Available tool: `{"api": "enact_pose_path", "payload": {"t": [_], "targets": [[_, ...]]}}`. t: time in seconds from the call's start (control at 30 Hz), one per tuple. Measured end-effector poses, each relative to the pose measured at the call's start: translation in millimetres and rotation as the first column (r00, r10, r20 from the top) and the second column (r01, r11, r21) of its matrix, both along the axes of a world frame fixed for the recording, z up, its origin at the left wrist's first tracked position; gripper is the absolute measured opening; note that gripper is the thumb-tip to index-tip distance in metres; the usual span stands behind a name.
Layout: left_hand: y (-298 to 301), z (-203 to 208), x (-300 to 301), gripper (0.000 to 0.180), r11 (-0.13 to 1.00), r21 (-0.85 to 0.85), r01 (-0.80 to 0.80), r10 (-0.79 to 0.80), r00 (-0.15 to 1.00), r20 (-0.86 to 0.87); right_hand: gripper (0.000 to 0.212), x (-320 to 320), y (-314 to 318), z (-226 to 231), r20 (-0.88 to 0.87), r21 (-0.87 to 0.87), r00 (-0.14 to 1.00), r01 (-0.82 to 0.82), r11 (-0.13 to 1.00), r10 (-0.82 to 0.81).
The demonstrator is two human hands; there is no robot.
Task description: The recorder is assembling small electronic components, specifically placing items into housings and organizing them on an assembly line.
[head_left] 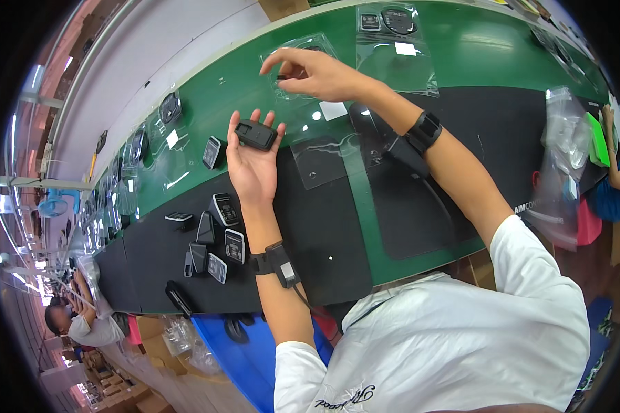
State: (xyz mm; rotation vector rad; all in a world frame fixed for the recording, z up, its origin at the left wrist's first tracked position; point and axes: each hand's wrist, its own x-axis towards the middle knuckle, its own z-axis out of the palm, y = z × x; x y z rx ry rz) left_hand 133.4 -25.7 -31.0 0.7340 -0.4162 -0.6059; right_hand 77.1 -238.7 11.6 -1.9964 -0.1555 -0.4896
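On the upturned fingers of my left hand [255, 165] rests a black rectangular device [256, 134] with a recess at one end. The fingers curl lightly around its edges. Farther off and to the right, my right hand [317, 74] bends its fingers toward the thumb, with a small dark bit between them that is too small to name. Beneath it lies a clear plastic bag [327, 45] with a dark item inside, partly hidden by the hand. A loose black block with a pale rim [214, 152] stands left of my left hand.
Several similar black blocks [235, 246] cluster on the black mat [324, 241], left of my left forearm. Filled clear bags [396, 48] lie along the green table [220, 76]. Clear plastic sleeves [565, 165] pile up at the right. Other people sit at the far left and right edge.
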Motion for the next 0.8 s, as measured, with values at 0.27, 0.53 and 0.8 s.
{"api": "enact_pose_path", "payload": {"t": [0.27, 0.53, 0.8], "targets": [[-3, 2, -5, 0.047, 0.997, -0.031, 0.065, -0.061, 0.992, 0.111, 0.02, -3, 33, 9, -0.025, 0.084, 0.988, -0.153, 0.985, 0.155], [-6, 3, -7, 0.052, 0.996, 0.006, 0.084, -0.084, 0.987, 0.137, 0.016, -5, 44, 1, 0.298, -0.237, 0.954, 0.05, 0.97, 0.024], [-4, -2, -5, 0.057, 0.996, 0.046, 0.082, -0.088, 0.987, 0.135, 0.021, 1, 47, -12, 0.476, -0.364, 0.878, 0.146, 0.92, 0.049]]}}
